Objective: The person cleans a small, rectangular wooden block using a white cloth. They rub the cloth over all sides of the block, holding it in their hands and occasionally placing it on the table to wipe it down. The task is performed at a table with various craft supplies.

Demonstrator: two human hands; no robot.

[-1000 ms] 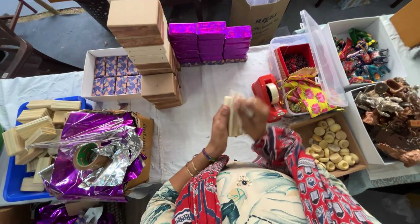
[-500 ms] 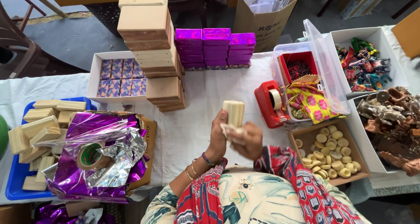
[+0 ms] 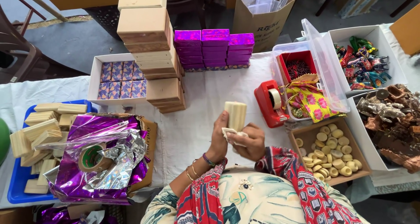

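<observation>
My left hand [image 3: 218, 138] grips a small pale wooden block [image 3: 236, 115], held upright above the white tablecloth. My right hand [image 3: 248, 141] is closed on a crumpled white cloth [image 3: 232, 134] pressed against the block's lower end. Both hands meet over the table's near middle, just in front of my patterned clothing. A red tape dispenser [image 3: 270, 102] stands a little to the right of the hands.
A blue tray [image 3: 16, 191] of pale wooden blocks and purple foil [image 3: 94, 162] with a tape roll [image 3: 92, 157] lie left. Stacked brown boxes [image 3: 151, 44], purple boxes [image 3: 214, 49] and a white box of wrapped pieces [image 3: 116, 79] stand behind. Right: a box of round discs [image 3: 330, 152], a clear bin [image 3: 321, 71], figurines [image 3: 389, 114].
My hands have come down from beside the tape dispenser toward the table's middle, and the block now stands upright with the cloth at its base.
</observation>
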